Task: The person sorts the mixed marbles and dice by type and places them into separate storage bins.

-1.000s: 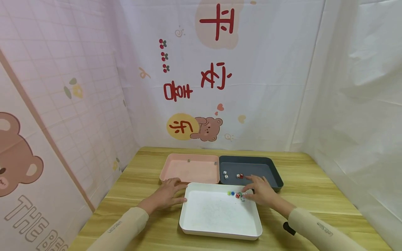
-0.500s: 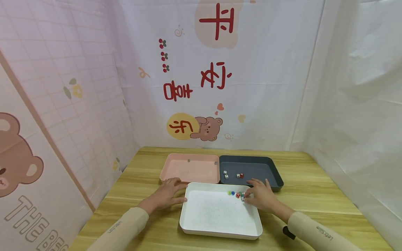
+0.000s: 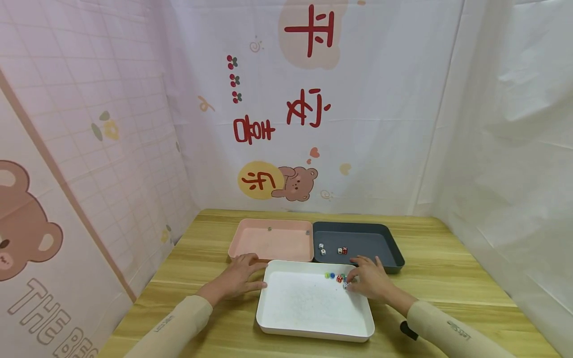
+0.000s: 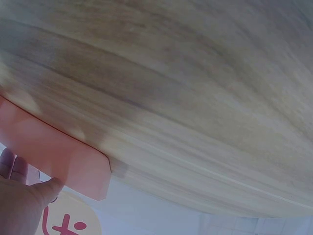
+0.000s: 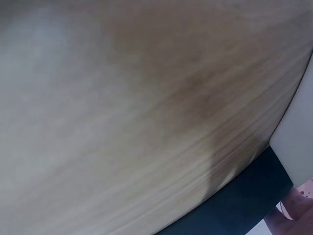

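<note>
A white tray [image 3: 313, 303] holds a yellow-green bead [image 3: 327, 275], a blue bead [image 3: 333, 276], a red die [image 3: 339, 278] and a white die [image 3: 346, 286] near its back right corner. My right hand [image 3: 373, 281] reaches over that corner, thumb and forefinger pinching at the white die, whose far side they partly hide. At the tray's left edge my left hand [image 3: 238, 278] rests with relaxed fingers touching the rim. The left wrist view shows my left hand [image 4: 24, 200] by the pink tray [image 4: 63, 161]; in the right wrist view only fingers [image 5: 293, 213] of my right hand appear.
Behind the white tray, a pink tray [image 3: 273, 243] with two small beads adjoins a dark grey tray [image 3: 362, 243] holding several white and red dice. A black object [image 3: 408, 330] lies by my right sleeve. Printed cloth hangs around the table.
My right hand has drawn back slightly toward me, its fingertips closing in around the white die. My left hand has stayed at the tray's rim.
</note>
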{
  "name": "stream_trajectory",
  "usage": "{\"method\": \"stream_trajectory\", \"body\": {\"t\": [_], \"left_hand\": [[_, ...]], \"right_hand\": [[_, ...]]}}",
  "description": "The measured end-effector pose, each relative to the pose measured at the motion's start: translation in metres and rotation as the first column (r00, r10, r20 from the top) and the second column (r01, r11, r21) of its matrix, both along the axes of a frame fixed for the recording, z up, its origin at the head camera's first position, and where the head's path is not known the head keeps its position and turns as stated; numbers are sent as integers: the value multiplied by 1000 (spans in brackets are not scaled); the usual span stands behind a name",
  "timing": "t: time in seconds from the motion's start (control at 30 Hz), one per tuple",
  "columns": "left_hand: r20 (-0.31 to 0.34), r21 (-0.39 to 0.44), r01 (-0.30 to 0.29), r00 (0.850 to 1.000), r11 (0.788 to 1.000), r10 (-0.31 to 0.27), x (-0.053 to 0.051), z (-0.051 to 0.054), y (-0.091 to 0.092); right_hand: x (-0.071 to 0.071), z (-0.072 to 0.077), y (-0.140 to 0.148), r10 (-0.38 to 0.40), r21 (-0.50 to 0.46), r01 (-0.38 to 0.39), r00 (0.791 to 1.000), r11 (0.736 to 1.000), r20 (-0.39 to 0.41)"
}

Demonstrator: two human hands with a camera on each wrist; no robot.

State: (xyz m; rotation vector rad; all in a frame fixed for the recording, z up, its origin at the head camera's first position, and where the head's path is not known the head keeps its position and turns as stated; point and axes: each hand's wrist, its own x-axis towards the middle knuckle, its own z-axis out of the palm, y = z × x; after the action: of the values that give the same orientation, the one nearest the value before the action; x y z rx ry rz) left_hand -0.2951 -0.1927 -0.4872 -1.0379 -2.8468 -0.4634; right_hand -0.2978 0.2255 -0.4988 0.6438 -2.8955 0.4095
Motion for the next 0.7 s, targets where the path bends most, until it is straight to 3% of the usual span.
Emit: {"method": "stream_trajectory", "body": {"t": [0.43, 0.7], "left_hand": [[3, 0, 2, 1000, 1000, -2, -1, 0, 1], [22, 4, -1, 1000, 1000, 1, 0, 2, 1]], "right_hand": [[-3, 2, -1, 13, -15, -13, 1000, 1000, 0], [-10, 18, -2, 15, -73, -15, 1000, 997, 9]]}}
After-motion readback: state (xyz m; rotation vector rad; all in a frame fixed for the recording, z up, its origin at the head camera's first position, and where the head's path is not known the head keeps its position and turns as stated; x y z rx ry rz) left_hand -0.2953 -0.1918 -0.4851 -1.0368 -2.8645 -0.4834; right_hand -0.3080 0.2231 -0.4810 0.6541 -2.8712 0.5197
